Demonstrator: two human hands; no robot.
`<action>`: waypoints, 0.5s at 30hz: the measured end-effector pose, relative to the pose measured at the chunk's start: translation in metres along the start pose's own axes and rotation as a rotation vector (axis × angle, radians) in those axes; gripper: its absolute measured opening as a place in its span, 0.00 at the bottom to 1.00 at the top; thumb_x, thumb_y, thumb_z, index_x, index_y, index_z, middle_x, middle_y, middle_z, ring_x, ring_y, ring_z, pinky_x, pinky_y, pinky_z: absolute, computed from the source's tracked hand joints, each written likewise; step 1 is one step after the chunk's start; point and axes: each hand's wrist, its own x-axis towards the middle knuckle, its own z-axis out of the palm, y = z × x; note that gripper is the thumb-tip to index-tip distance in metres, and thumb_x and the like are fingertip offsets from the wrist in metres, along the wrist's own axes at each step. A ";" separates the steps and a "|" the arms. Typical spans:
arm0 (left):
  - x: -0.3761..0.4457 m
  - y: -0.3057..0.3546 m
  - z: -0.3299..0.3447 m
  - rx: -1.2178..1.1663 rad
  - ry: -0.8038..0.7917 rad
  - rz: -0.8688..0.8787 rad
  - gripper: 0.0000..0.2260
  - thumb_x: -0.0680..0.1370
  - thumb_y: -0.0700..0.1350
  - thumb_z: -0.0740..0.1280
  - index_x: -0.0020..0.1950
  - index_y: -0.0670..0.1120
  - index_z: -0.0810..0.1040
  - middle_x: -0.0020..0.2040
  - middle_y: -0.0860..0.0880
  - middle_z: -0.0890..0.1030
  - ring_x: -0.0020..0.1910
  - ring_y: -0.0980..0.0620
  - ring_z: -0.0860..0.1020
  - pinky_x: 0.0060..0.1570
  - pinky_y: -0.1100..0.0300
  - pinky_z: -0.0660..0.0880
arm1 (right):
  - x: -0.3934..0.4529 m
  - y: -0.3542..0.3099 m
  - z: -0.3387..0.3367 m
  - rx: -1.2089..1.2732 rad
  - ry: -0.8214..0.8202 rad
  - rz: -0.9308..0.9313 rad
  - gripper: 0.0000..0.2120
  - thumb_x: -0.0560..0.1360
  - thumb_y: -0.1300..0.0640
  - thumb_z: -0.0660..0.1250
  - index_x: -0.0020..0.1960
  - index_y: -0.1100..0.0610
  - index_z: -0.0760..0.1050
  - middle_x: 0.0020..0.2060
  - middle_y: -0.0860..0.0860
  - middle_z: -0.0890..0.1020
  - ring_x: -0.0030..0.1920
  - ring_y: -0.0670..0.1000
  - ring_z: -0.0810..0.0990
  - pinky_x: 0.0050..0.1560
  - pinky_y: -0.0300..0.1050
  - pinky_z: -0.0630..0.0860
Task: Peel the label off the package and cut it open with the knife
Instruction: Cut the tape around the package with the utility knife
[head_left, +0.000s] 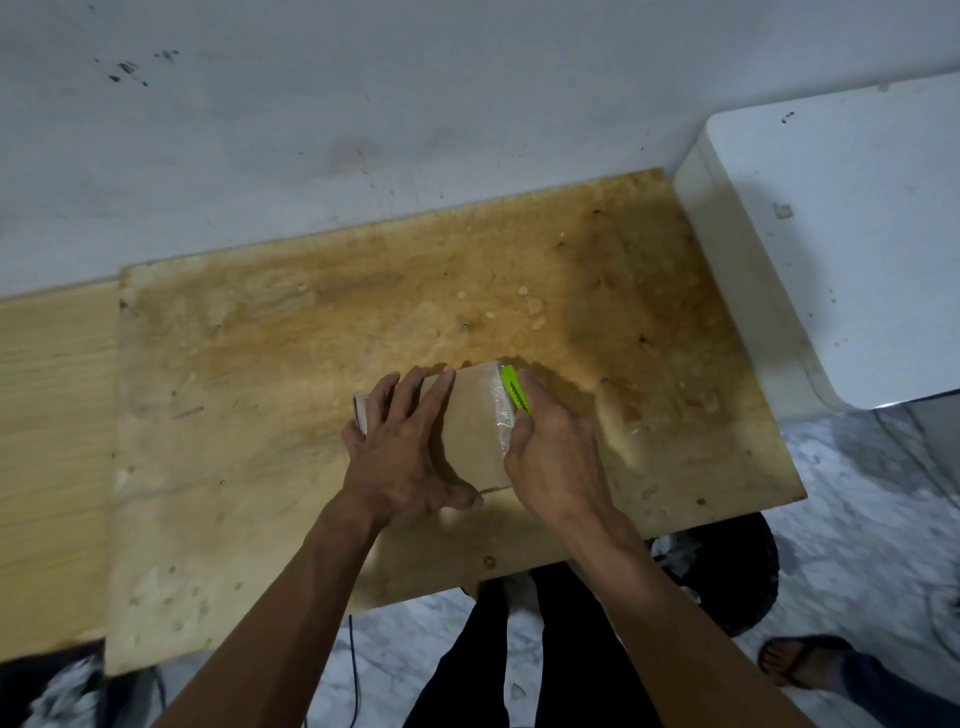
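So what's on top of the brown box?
The left hand lies flat on the brown box, fingers spread. At its right edge, over clear tape, the right hand grips a green knife. The blade tip is hidden, and so is whatever is inside the box.

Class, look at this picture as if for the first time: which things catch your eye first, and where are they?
The bright green knife, gripped by the right hand, lies along the taped right edge of the brown package mid-board. The left hand presses flat on the package's left side. A white block stands at the stained wooden board's right.
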 end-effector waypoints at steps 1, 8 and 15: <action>0.000 0.000 0.000 0.001 0.000 0.000 0.63 0.53 0.68 0.77 0.78 0.64 0.42 0.78 0.59 0.47 0.77 0.52 0.41 0.66 0.34 0.58 | 0.000 0.000 0.000 0.000 0.000 0.004 0.27 0.78 0.61 0.58 0.76 0.49 0.61 0.49 0.59 0.82 0.51 0.62 0.80 0.48 0.53 0.78; 0.000 0.000 0.000 0.008 0.000 0.000 0.63 0.53 0.67 0.77 0.78 0.64 0.42 0.78 0.59 0.47 0.76 0.53 0.41 0.66 0.35 0.58 | 0.000 0.000 0.001 -0.006 -0.011 0.018 0.28 0.78 0.62 0.58 0.76 0.48 0.61 0.49 0.59 0.82 0.51 0.62 0.80 0.48 0.51 0.79; 0.001 0.001 0.000 0.001 -0.005 0.000 0.62 0.54 0.66 0.78 0.78 0.64 0.42 0.78 0.59 0.47 0.76 0.53 0.41 0.66 0.34 0.57 | 0.003 -0.004 -0.004 -0.062 -0.067 0.019 0.29 0.77 0.63 0.59 0.76 0.49 0.60 0.48 0.59 0.82 0.50 0.62 0.81 0.47 0.53 0.79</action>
